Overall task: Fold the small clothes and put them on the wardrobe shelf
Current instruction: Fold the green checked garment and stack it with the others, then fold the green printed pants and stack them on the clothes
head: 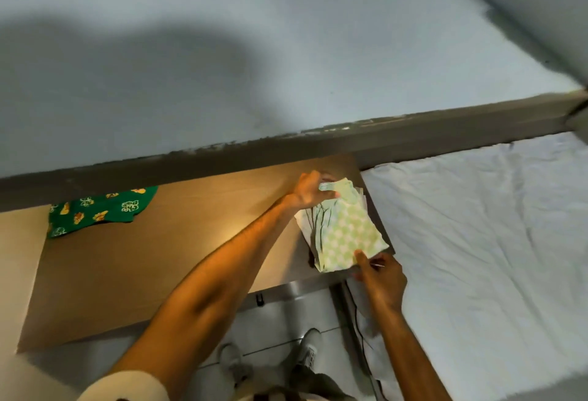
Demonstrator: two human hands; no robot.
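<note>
A small light-green checked garment (345, 232) lies folded on top of a thin stack of pale clothes at the right end of the brown wardrobe shelf (152, 260). My left hand (310, 192) grips its far edge, fingers curled over the cloth. My right hand (381, 276) pinches its near corner at the shelf's front edge. A dark green garment with yellow and white flowers (95, 213) lies at the shelf's back left, partly hidden under the grey board above.
A grey board (286, 146) runs across above the shelf, with a pale blue surface (254, 34) on top. A bed with a white sheet (493, 241) lies to the right. Below are a tiled floor, a black cable (359, 330) and my shoes.
</note>
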